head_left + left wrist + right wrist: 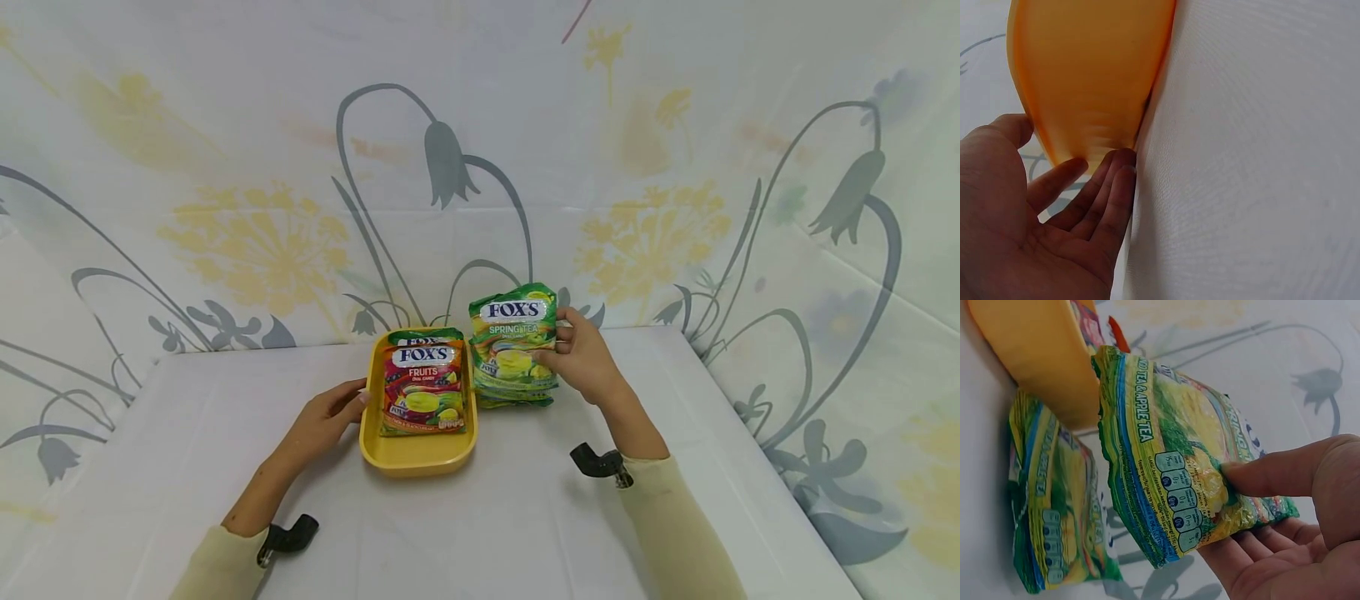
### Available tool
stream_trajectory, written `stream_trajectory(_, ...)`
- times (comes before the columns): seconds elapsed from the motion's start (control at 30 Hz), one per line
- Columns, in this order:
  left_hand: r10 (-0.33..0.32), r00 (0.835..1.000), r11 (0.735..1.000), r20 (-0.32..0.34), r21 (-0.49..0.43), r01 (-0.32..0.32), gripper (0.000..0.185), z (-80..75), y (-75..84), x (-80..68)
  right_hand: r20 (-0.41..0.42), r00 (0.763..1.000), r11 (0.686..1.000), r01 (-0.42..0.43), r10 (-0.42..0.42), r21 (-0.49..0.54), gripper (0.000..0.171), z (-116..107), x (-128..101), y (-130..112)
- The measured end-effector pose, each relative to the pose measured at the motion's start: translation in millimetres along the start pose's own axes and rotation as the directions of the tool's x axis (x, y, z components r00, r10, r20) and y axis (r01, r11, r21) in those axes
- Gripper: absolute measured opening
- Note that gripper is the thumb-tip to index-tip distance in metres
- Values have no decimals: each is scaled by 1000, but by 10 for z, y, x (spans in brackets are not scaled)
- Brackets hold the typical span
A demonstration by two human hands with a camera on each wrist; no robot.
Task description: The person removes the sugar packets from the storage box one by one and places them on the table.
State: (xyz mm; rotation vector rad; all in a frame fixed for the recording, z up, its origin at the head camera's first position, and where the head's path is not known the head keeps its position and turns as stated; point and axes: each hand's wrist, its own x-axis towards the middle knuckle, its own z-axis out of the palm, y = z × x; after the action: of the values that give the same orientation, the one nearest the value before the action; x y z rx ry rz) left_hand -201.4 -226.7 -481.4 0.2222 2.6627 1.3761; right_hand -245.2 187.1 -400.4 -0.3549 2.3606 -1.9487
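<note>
A yellow tray (417,457) sits mid-table with a red Fox's Fruits candy bag (422,387) on top of another bag inside it. My left hand (330,414) rests with straight fingers (1107,187) against the tray's (1085,75) left wall. My right hand (581,354) holds a green Fox's Spring Tea bag (514,337) lifted just right of the tray, thumb (1272,472) on the bag's (1179,469) front and fingers behind. A second green bag (1054,506) lies on the table below it, beside the tray (1035,356).
The white table (525,517) ends at a floral cloth backdrop (262,233) close behind the tray. The table's edges fall away at the far left and right.
</note>
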Motion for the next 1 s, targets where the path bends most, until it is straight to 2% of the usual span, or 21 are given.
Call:
stream_trajectory(0.5, -6, 1000, 1000, 2, 8, 6, 67, -15, 5, -1, -47, 997, 997, -66, 65, -33, 56, -330, 54, 184)
stream_trajectory(1.0, 17, 1000, 1000, 11, 0, -17, 64, -24, -13, 4, -133, 976, 981, -182, 172, -65, 56, -671, 33, 326)
